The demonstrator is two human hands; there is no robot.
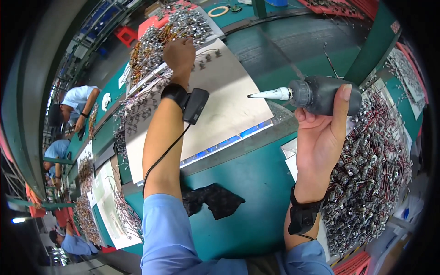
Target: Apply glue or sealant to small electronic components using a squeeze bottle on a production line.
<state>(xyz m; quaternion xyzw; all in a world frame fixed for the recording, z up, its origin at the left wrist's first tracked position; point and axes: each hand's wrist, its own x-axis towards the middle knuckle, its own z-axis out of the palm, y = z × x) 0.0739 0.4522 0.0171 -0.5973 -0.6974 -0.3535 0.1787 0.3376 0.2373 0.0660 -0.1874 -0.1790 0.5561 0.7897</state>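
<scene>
My right hand (pixel 318 142) is wrapped round a black squeeze bottle (pixel 321 95). The bottle lies on its side in the air, and its white tapered nozzle (pixel 270 94) points left over the pale board (pixel 229 91). My left hand (pixel 179 56) reaches to the far left part of this board, beside a heap of small silvery parts (pixel 188 27). Its fingers look curled in, and whatever they hold is hidden. Several small wired parts (pixel 208 57) lie along the board's far edge, and more of them (pixel 146 103) line its left side.
A big pile of small metal parts with red and dark wires (pixel 366 183) lies at right. Black cloth (pixel 215 199) rests on the green table (pixel 256 220) near me. A green post (pixel 371 46) stands at far right. People in blue (pixel 78 103) work at left.
</scene>
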